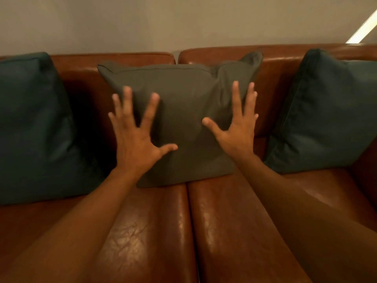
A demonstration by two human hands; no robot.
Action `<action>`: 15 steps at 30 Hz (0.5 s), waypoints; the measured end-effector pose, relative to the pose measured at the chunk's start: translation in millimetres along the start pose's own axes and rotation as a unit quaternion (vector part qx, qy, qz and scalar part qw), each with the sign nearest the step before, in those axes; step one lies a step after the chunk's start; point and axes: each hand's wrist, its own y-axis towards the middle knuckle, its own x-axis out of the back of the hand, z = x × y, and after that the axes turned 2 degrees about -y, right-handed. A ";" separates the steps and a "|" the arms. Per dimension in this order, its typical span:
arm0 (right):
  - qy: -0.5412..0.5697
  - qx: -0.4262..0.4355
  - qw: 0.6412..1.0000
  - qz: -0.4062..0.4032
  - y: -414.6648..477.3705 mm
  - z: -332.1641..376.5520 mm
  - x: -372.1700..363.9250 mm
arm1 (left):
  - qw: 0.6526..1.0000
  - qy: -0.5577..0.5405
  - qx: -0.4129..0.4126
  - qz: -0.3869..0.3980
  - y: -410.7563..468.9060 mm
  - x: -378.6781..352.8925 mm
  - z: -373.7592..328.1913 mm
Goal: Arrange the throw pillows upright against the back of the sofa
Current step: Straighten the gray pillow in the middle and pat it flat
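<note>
A grey-green throw pillow (181,84) stands upright in the middle of the brown leather sofa (224,221), leaning on the backrest (285,58) over the gap between the two seat cushions. My left hand (135,135) is spread flat in front of its left half. Over its right half, my right hand (238,127) is spread the same way. Both hands have their fingers apart and hold nothing; whether the palms touch the fabric I cannot tell. A dark teal pillow (34,129) stands upright at the left, and another teal pillow (326,115) leans against the backrest at the right.
A plain beige wall (183,21) rises behind the sofa. A bright light strip (361,29) runs diagonally at the top right. Bare seat leather lies in front of the pillows under my forearms.
</note>
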 end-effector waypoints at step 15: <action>-0.238 0.099 0.951 0.171 17.5 -8.2 -22.8 | 0.974 0.176 -0.017 0.139 36.3 -31.9 -1.9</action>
